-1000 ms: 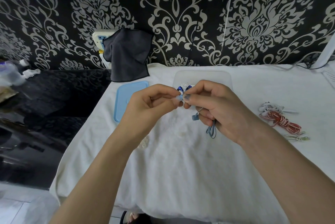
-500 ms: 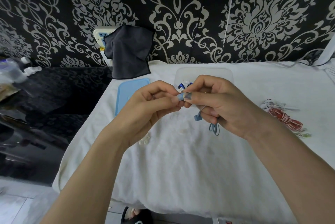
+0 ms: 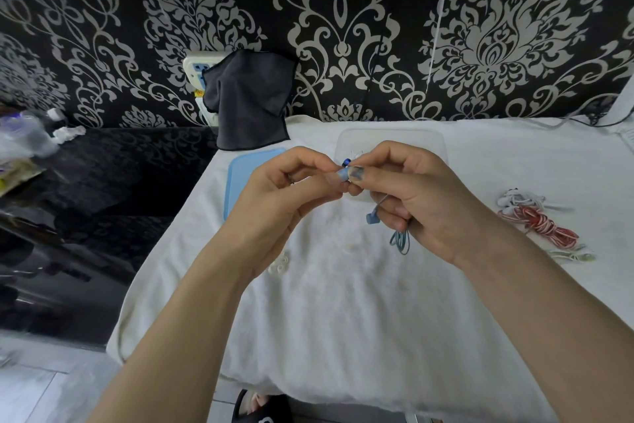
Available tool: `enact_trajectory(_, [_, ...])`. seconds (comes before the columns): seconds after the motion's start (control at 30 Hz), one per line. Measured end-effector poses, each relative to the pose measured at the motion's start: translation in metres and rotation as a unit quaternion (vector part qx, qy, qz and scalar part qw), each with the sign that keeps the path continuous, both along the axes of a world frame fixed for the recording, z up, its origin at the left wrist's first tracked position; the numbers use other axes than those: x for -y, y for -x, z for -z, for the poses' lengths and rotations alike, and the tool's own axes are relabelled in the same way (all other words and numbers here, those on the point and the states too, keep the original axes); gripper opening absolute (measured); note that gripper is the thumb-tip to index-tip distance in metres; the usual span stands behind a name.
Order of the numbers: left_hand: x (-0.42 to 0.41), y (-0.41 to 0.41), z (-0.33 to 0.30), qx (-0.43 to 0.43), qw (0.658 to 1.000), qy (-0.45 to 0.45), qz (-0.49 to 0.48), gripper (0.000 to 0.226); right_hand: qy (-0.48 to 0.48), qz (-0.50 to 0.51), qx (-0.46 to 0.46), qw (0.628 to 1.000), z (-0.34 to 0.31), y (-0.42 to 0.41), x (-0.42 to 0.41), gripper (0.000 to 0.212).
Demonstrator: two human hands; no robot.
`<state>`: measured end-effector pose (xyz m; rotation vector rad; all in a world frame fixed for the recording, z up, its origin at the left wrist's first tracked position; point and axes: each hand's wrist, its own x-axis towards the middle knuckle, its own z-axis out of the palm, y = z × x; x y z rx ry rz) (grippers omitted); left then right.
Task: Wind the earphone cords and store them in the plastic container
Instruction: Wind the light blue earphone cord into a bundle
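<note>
The blue earphone cord (image 3: 399, 240) hangs in a small bundle of loops below the right hand (image 3: 417, 203), with a blue plug-like piece (image 3: 371, 218) dangling beside the curled lower fingers. Both hands meet above the white cloth (image 3: 343, 302): the left hand (image 3: 284, 203) is closed in a narrow pinch at its thumb and forefinger, the right pinches against it, and the cord's upper end sits between the two sets of fingertips. Just behind the fingertips a dark blue earbud (image 3: 347, 161) shows. The clear plastic container (image 3: 425, 141) lies open on the cloth right behind the hands; something white shows inside, mostly hidden. Its pale blue lid (image 3: 240, 175) lies flat to the left. A red-and-white wound cord (image 3: 538, 225) rests well apart on the right.
</note>
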<state>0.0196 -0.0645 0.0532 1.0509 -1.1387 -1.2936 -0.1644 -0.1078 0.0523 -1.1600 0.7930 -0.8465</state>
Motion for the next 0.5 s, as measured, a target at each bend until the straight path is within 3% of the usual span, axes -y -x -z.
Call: enact_trajectory(0.5, [-0.001,0.006,0.004,0.052,0.993,0.077,-0.066,0.01,-0.057,0.048,0.054,0.996,0.002,-0.012,-0.004,0.004])
